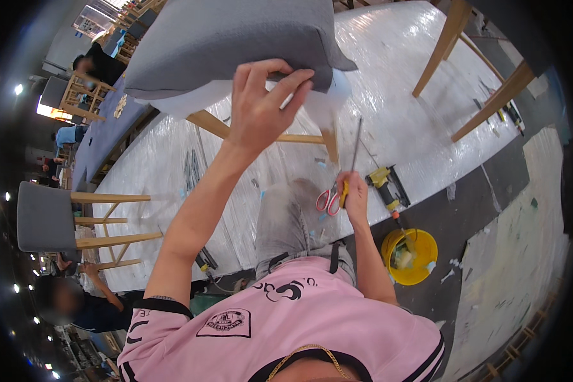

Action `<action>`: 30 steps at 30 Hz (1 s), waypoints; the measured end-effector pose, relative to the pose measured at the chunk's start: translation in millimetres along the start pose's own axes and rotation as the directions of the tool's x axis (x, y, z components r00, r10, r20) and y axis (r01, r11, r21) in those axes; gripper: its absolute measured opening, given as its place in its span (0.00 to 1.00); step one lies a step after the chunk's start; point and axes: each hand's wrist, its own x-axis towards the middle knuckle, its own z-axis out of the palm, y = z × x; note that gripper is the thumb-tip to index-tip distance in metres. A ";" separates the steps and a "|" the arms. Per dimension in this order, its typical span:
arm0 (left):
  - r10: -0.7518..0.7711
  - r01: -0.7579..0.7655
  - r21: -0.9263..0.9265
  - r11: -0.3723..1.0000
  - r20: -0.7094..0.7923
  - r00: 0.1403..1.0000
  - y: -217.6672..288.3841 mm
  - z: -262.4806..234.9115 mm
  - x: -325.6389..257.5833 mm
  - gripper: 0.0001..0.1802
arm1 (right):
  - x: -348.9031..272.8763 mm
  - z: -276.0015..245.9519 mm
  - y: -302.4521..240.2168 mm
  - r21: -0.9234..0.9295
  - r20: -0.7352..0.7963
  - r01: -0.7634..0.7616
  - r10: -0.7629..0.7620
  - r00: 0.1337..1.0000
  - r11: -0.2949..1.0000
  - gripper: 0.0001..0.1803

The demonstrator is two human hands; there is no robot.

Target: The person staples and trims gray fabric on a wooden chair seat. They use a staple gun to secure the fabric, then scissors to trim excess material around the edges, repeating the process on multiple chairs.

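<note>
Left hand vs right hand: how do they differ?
The left hand is raised, fingers pinching the edge of the grey seat cushion; the right hand sits lower, fisted around a yellow-handled screwdriver. Left arm outstretched, right arm bent. Both are bare.

One grey chair seat (pixel 229 38), one screwdriver (pixel 351 159), one pair of scissors (pixel 328 200), one yellow bucket (pixel 420 245).

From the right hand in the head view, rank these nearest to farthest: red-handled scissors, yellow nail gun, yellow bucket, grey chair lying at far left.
1. Red-handled scissors: touching the right hand, on its left.
2. Yellow nail gun: just to its right on the plastic-covered table.
3. Yellow bucket: below and right, on the floor.
4. Grey chair: far left edge.
</note>
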 end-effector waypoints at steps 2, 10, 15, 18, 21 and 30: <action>0.074 -0.074 0.026 0.997 0.017 0.997 -2.6 0.9 2.2 0.17 | 7.7 26.6 -20.8 -0.100 0.037 0.140 -0.137 0.990 0.985 0.27; 0.108 -0.110 0.047 0.993 0.053 0.993 -2.1 -0.3 6.2 0.13 | 30.4 60.2 -42.2 -0.088 0.016 0.275 -0.274 0.961 0.957 0.29; 0.094 -0.081 -0.126 0.989 0.105 0.990 -7.3 -10.7 9.1 0.11 | 28.1 65.0 -43.9 -0.134 0.032 0.291 -0.290 0.957 0.947 0.30; 0.062 -0.046 -0.120 0.992 0.134 0.989 -4.1 -14.5 12.1 0.09 | 26.6 68.7 -44.8 -0.100 0.023 0.310 -0.310 0.951 0.945 0.31; 0.070 -0.064 -0.065 0.996 0.095 0.993 -0.2 -12.1 12.1 0.08 | 23.7 70.7 -42.5 -0.067 0.017 0.312 -0.312 0.950 0.948 0.31; -0.086 0.115 -0.145 0.983 0.195 0.977 10.4 -23.3 28.5 0.04 | 19.4 71.0 -47.5 -0.119 0.000 0.263 -0.265 0.964 0.957 0.30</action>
